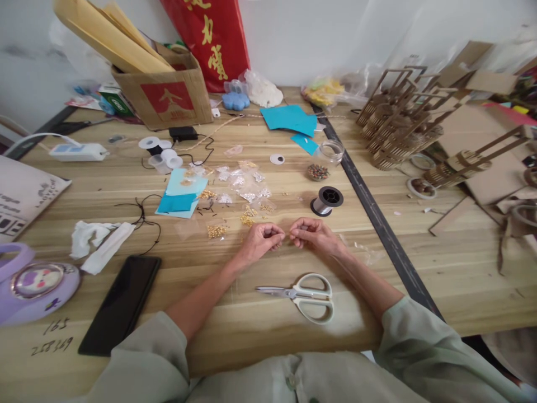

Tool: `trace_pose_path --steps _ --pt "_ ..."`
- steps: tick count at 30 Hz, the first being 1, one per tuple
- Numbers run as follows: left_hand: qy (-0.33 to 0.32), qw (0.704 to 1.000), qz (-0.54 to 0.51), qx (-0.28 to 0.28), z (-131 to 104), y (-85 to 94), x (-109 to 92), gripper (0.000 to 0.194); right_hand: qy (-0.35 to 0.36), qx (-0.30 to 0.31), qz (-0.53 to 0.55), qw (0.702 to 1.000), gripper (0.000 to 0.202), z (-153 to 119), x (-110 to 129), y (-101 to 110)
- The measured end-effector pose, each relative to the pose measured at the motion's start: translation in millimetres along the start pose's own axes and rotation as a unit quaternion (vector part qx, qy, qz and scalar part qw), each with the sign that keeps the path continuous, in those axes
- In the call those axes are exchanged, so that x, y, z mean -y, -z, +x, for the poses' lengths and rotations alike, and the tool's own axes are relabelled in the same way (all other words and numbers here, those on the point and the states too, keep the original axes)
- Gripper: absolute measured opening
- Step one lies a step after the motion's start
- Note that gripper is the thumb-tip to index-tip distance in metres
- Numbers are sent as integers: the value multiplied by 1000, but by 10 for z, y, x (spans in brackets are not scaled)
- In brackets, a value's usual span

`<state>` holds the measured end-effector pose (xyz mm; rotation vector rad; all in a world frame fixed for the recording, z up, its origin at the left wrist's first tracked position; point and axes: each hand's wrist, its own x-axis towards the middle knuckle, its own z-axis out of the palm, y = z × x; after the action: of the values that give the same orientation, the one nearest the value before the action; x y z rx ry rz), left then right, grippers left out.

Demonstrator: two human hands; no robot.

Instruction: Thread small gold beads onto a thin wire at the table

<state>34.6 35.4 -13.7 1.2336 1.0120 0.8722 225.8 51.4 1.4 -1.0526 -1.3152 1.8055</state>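
Note:
Both hands meet over the middle of the wooden table, their fingertips almost touching. My left hand [264, 238] is closed in a pinch, and my right hand [311, 232] pinches opposite it. Whatever lies between the fingertips is too small to make out; a tiny golden spot shows there. Just beyond my right hand stands a spool of thin clear or silvery line [323, 206]. Small bags of gold beads [216, 231] lie to the left of my left hand. Scissors with pale handles [312, 296] rest nearer to me, below the hands.
A black phone [121, 305] and a purple device [42, 280] are at the left. Blue sheets [289, 120], a glass jar [331, 151] and a dish of mixed beads [318, 172] are farther back. Wooden baskets [398, 129] stand right, beyond a dark strip [373, 212].

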Motion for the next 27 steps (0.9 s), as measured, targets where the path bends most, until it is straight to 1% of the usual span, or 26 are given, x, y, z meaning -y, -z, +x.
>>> trace_pose_path --steps 10,18,21,27 --pt "7 1000 3 -2 -10 -4 -28 26 2 17 7 1000 24 17 -27 33" --pt "11 1000 5 -1 -15 -3 -51 25 5 9 -4 1000 28 6 -6 10" --pt "12 1000 0 0 -21 -3 -59 25 25 1 -32 999 29 -16 27 -26" --pt "10 1000 -12 -4 -23 -3 -60 23 69 -37 -87 993 29 -62 34 -111"
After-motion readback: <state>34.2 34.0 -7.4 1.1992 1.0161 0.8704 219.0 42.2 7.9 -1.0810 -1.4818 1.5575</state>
